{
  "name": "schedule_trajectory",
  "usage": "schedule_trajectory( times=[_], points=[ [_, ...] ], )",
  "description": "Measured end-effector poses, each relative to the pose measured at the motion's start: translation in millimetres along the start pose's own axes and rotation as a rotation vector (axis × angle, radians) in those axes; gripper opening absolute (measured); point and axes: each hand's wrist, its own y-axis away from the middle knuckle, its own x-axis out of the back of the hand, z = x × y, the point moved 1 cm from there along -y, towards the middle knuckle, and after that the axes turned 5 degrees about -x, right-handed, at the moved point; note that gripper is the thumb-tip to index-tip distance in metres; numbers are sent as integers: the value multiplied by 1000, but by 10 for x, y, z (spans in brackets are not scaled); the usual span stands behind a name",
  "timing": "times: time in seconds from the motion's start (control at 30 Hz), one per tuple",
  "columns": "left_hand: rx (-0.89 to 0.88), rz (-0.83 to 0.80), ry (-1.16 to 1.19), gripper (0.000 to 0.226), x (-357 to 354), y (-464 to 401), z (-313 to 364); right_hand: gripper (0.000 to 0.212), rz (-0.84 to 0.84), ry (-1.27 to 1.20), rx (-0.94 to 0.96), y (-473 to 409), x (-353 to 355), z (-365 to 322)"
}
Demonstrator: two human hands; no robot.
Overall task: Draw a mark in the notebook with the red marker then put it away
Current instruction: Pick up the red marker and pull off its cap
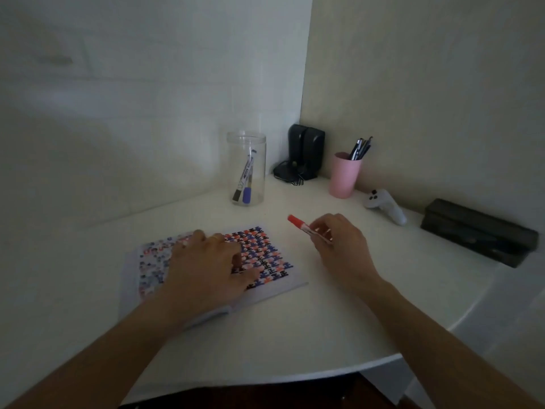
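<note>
A closed notebook (265, 258) with a red, blue and black patterned cover lies on the white table (295, 329). My left hand (206, 261) rests flat on the cover, fingers spread. To the right of the notebook, my right hand (339, 246) grips the red marker (300, 223), whose capped red end sticks out up and to the left. A clear plastic jar (247, 168) behind the notebook holds two markers, one with a blue cap and one with a black cap.
A pink cup (344, 178) full of pens stands at the back right. Black speakers (305, 152) fill the corner. A white controller (385, 205) and a dark box (477, 231) lie along the right wall. The table's curved front edge runs below my arms.
</note>
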Motion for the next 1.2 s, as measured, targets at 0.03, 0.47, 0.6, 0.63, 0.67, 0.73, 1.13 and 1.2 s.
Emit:
schedule_trajectory(
  times=[0.03,0.47,0.6,0.63,0.67,0.73,1.13,1.2],
  points=[
    [-19,9,3,60,3,-88,-21,15,-24,-136,-30,-46,-4,-84],
    [-451,241,367,32,-252,-647,-95,37,-246,-1299,-420,-139,-332,-160],
    [-508,289,419,38,-263,-649,5,29,-374,-1424,-383,-88,-357,-259],
    [-523,284,405,38,-262,-646,26,27,-370,-1363,-353,-77,-366,-276],
    [-532,266,402,37,-268,-643,46,27,-344,-1295,-329,-73,-371,-288],
    [-534,226,434,30,-264,-620,89,33,-262,-1183,-305,-77,-370,-272],
    [-366,-131,825,45,-116,-540,206,27,-329,-1287,-314,-7,-375,-339],
    [-481,13,402,45,-90,-546,214,28,-286,-1254,-321,6,-382,-352]
  ],
)
